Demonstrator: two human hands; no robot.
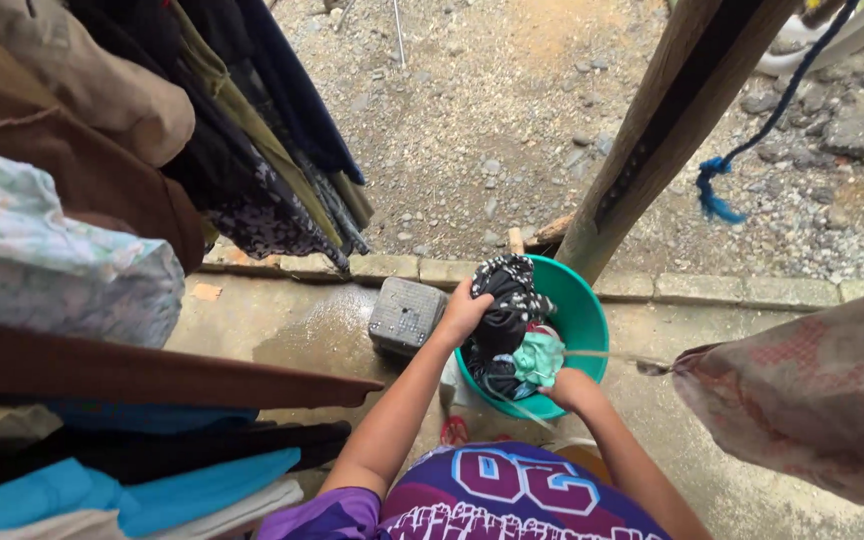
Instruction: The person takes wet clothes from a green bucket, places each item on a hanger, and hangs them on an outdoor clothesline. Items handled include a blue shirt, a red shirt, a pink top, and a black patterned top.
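A teal plastic bucket (586, 318) stands on the wet concrete below me, filled with wet clothes. My left hand (463, 312) grips a black garment with white pattern (508, 290) and lifts it partly out of the bucket. My right hand (564, 385) rests low at the bucket's near rim, touching a light green cloth (539, 357). Whether that hand grips the cloth is unclear. A red piece shows beside the green cloth.
Clothes (72, 270) hang on lines at the left. A slanted wooden post (652, 130) rises behind the bucket, with a blue rope (722, 190) dangling. A grey block (405, 315) lies left of the bucket. Patterned pink fabric (812, 400) hangs at right. Gravel lies beyond the curb.
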